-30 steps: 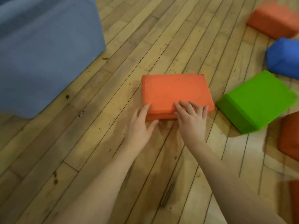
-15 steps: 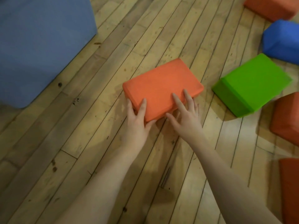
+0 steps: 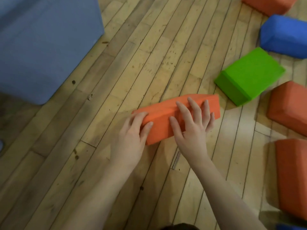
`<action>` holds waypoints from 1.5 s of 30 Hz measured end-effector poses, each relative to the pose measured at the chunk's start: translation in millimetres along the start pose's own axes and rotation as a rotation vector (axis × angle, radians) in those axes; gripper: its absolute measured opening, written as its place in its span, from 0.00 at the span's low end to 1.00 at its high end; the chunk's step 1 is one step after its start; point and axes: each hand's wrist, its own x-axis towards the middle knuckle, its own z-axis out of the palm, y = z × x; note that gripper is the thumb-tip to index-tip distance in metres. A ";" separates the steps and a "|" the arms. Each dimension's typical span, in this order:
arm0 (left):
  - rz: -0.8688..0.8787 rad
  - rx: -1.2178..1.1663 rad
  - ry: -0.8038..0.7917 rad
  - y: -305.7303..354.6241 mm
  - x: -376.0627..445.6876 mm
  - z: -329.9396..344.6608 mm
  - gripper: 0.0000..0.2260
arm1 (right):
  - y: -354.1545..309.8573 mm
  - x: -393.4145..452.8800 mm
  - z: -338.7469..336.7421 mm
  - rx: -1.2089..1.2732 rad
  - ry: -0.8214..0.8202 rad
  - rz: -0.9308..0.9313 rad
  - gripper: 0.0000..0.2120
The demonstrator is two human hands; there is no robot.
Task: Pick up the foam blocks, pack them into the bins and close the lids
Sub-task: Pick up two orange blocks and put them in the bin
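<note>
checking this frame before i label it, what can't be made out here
Head view only:
- Blue bin: cut off by the top and left edges, so its lid and opening are unseen.
- Orange block in both hands: the left hand hides its near-left end, the right hand part of its near face; its underside is out of sight.
- Blue block and the orange blocks on the right: cut off by the frame edges.

Bright blocks on a wood floor

The block in the middle (image 3: 167, 118) is orange; a green block (image 3: 249, 75) and a blue block (image 3: 284, 35) lie to the right, three more orange blocks (image 3: 289, 107) around them, a big blue-grey bin (image 3: 41, 47) far left, and the floor (image 3: 149, 52) is tan planks with dark specks.
</note>
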 end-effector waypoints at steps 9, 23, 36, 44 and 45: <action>0.438 0.360 -0.111 -24.0 8.8 -3.3 0.42 | -14.1 -4.5 -2.2 0.013 0.002 0.121 0.21; 0.508 -0.019 -0.122 102.7 -63.8 58.6 0.32 | 67.9 -98.4 -124.4 0.003 0.222 0.345 0.23; 0.421 0.271 -0.114 206.6 -64.9 181.9 0.32 | 282.7 -127.4 -159.1 -0.451 -0.188 0.788 0.36; 0.468 0.545 -0.244 232.8 -49.9 192.2 0.33 | 272.8 -111.6 -174.6 -0.328 -0.180 0.767 0.28; 0.457 0.522 -0.250 232.3 -48.5 189.8 0.33 | 266.4 -108.5 -179.3 -0.247 -0.146 0.758 0.27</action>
